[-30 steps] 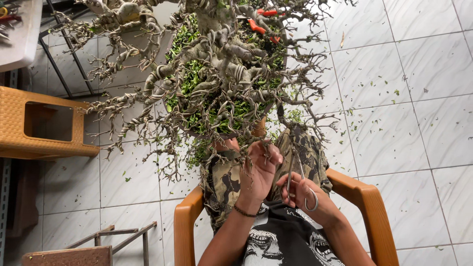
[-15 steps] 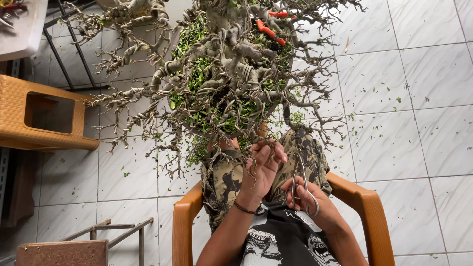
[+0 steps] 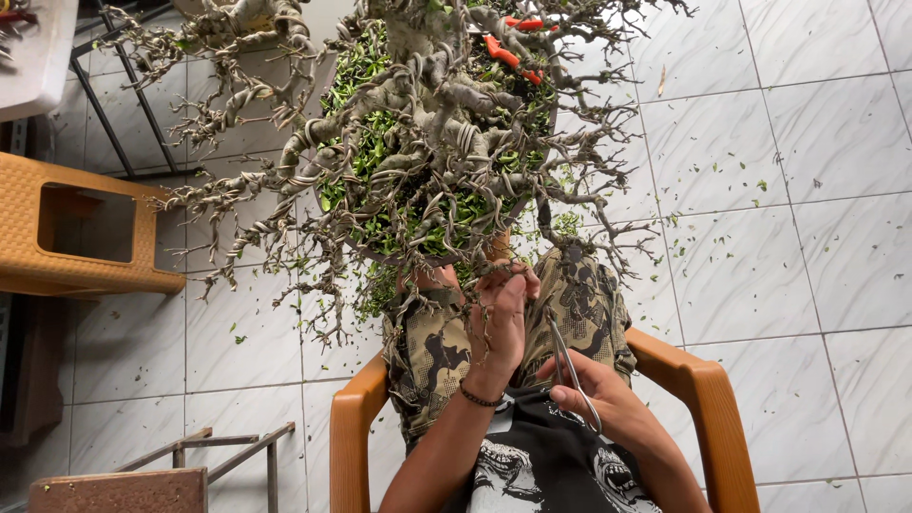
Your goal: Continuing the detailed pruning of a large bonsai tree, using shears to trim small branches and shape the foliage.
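A bonsai tree (image 3: 418, 142) with wire-wrapped, mostly bare branches stands in front of me, cut green leaves piled on its pot. My left hand (image 3: 499, 318) is raised among the low front twigs, fingers pinched on a thin wired branch (image 3: 494, 275). My right hand (image 3: 594, 399) sits lower by my lap and holds slim metal scissors (image 3: 570, 366), their tips pointing up toward the left hand. A dark bracelet circles my left wrist. I sit in an orange chair (image 3: 698, 399) in camouflage shorts.
Orange-handled pruners (image 3: 503, 52) lie on the far side of the pot. An orange woven stool (image 3: 85, 233) stands at left, a white table corner (image 3: 38, 57) at top left, a metal frame (image 3: 204, 456) at bottom left. Leaf clippings litter the tiled floor (image 3: 788, 218).
My left hand has closed tighter on the twig and shifted slightly up. The right hand with the scissors has moved a little right and lower.
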